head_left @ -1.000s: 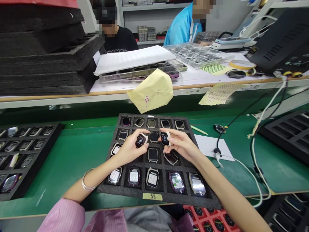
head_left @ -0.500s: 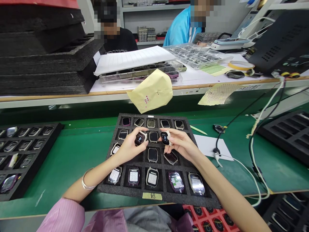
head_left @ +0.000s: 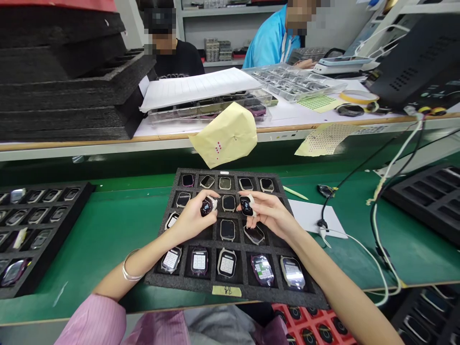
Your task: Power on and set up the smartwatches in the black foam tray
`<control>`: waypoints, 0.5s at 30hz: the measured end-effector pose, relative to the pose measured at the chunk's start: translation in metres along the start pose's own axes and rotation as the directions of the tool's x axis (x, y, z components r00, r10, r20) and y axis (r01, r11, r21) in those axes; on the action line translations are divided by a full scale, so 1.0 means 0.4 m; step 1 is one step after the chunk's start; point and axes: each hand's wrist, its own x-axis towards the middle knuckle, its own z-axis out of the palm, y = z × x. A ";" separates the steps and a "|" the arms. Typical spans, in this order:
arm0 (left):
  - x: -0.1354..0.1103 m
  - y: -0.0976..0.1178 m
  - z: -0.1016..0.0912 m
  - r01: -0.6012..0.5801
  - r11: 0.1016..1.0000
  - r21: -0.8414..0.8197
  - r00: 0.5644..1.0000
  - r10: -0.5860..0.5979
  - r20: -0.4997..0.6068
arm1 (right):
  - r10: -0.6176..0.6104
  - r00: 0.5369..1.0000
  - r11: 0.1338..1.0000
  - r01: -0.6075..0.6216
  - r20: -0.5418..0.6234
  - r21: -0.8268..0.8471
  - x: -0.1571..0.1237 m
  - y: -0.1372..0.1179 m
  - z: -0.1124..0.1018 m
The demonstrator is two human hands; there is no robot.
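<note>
My left hand [head_left: 196, 213] is closed around a smartwatch body [head_left: 207, 206] without a strap, gripping it by its edges with the dark lit screen showing. Between the thumb and fingers of my right hand [head_left: 269, 214] is a second smartwatch body [head_left: 247, 205], its screen lit with a small figure. Both are held above a black foam tray [head_left: 237, 243] whose slots hold rows of similar watch bodies. In the front row several have lit white screens, such as the silver one [head_left: 227, 263]; a purple-framed one [head_left: 262, 270] lies right of it. My hands cover some slots.
Another foam tray of watches [head_left: 81, 201] lies at left, and a dark tray [head_left: 406, 191] at right. White paper [head_left: 318, 218], a green pen [head_left: 295, 193] and cables [head_left: 375, 230] lie right of my arms. Black foam trays [head_left: 68, 96] are stacked on the shelf; two people sit behind it.
The watch in my left hand has turned and shifted slightly left, showing more of its pale edge. My right hand has barely moved.
</note>
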 end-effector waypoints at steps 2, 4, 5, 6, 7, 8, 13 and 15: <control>-0.001 0.002 0.000 -0.001 1.000 -0.004 1.000 0.001 0.005 | -0.002 1.000 1.000 0.002 0.004 -0.004 -0.001 0.000 0.000; -0.001 0.003 0.000 -0.009 1.000 -0.022 1.000 0.009 -0.006 | -0.009 1.000 1.000 0.009 0.008 -0.010 -0.002 0.000 -0.001; -0.001 0.003 0.001 -0.016 0.999 -0.035 1.000 0.016 -0.012 | -0.014 1.000 1.000 0.014 0.008 -0.011 -0.003 0.000 -0.001; -0.001 0.002 0.002 -0.023 0.999 -0.049 1.000 0.022 -0.016 | -0.021 1.000 1.000 0.021 0.006 -0.010 -0.003 -0.001 -0.001; -0.001 0.001 0.002 -0.028 0.998 -0.061 0.999 0.026 -0.019 | -0.027 1.000 1.000 0.027 0.003 -0.006 -0.003 -0.001 -0.001; -0.001 0.001 0.003 -0.031 0.997 -0.071 0.999 0.030 -0.020 | -0.031 1.000 1.000 0.031 -0.001 0.000 -0.003 -0.002 -0.001; 0.000 0.002 -0.002 -0.028 0.998 -0.052 0.999 0.027 -0.020 | -0.011 1.000 1.000 0.012 -0.002 0.007 -0.003 -0.003 0.000; -0.001 0.003 -0.003 -0.016 0.999 -0.045 1.000 0.014 -0.024 | 0.001 1.000 1.000 -0.001 0.006 0.000 -0.003 -0.002 0.000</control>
